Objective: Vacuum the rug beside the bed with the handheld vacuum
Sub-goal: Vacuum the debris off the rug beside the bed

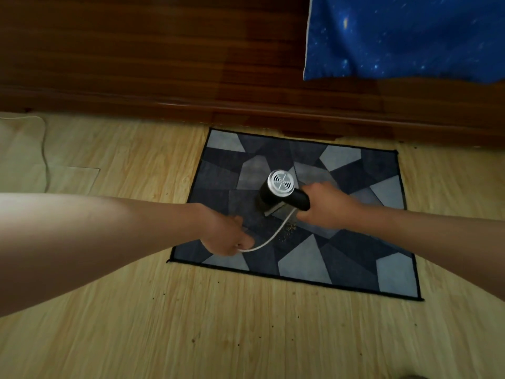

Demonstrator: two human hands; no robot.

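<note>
R hand (pixel 330 206) fingers curl round black silver-capped handheld vacuum (pixel 281 190); L hand (pixel 224 233) pinches white cord (pixel 273 236). Slack btwn fingers may scatter brown crumbs (pixel 287 233) over grey geometric rug (pixel 355 255).

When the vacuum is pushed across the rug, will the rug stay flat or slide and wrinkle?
The rug looks thin and flat, so probably light and floppy. The floor looks smooth, so a hard push of the vacuum may slide or wrinkle it. The right hand grips the vacuum, the left hand the cord; neither seems to pin it.
</note>
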